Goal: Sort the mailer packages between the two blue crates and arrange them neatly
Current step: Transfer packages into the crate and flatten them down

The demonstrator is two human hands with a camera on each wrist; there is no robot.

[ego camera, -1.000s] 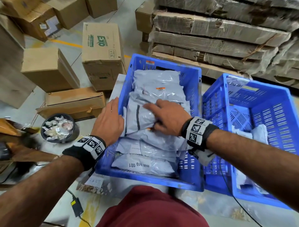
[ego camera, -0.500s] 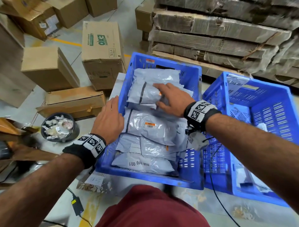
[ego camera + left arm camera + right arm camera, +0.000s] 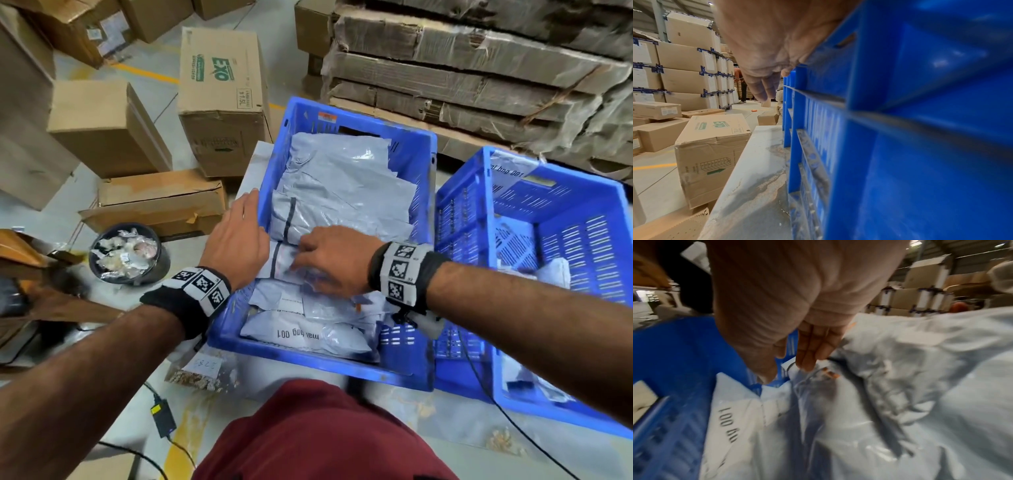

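The left blue crate (image 3: 308,359) is filled with grey mailer packages (image 3: 342,178) lying overlapped from far to near. My left hand (image 3: 246,222) rests on that crate's left rim, fingers straight; in the left wrist view the left hand (image 3: 764,84) hangs down the outer wall of the crate (image 3: 900,146). My right hand (image 3: 318,257) lies on a mailer with a dark stripe (image 3: 281,260) in the crate's middle. In the right wrist view the right hand (image 3: 787,371) has straight fingers touching that mailer's edge. The right blue crate (image 3: 565,222) holds a few mailers (image 3: 555,274).
Cardboard boxes (image 3: 219,99) stand on the floor to the left, next to a black bucket of scraps (image 3: 128,253). Bundles of flattened cardboard (image 3: 479,68) are stacked behind the crates. A power adapter with its cable (image 3: 164,418) lies on the floor near me.
My right hand carried a mailer to the far part of the left crate, let it go, and came back to the middle mailer. The left hand stayed on the rim.
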